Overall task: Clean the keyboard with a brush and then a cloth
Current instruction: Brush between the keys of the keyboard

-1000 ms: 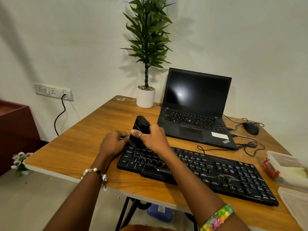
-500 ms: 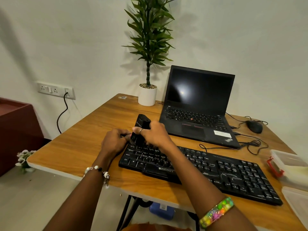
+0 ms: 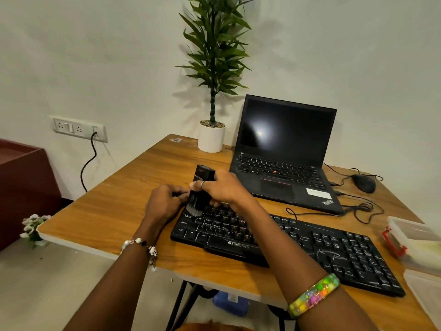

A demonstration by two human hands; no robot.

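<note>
The keyboard (image 3: 286,244) lies along the near edge of the desk (image 3: 114,211). At the keyboard's far left corner the left hand (image 3: 162,204) steadies the edge, its grasp unclear, while the right hand (image 3: 222,189) grips the brush (image 3: 200,189), bristles on the keys. Brushing looks underway; next, sweep rightward along the rows. No cloth is clearly visible.

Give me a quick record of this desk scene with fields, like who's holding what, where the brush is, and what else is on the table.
right hand: grips the brush
left hand: at the keyboard's left end, beside the brush; what it holds cannot be told
brush: upright, bristles down on the keyboard's upper left keys
stage: brushing; no cloth in view
table: wooden
behind keyboard: open laptop, screen dark
far edge: potted plant
right side: mouse, plastic boxes
</note>
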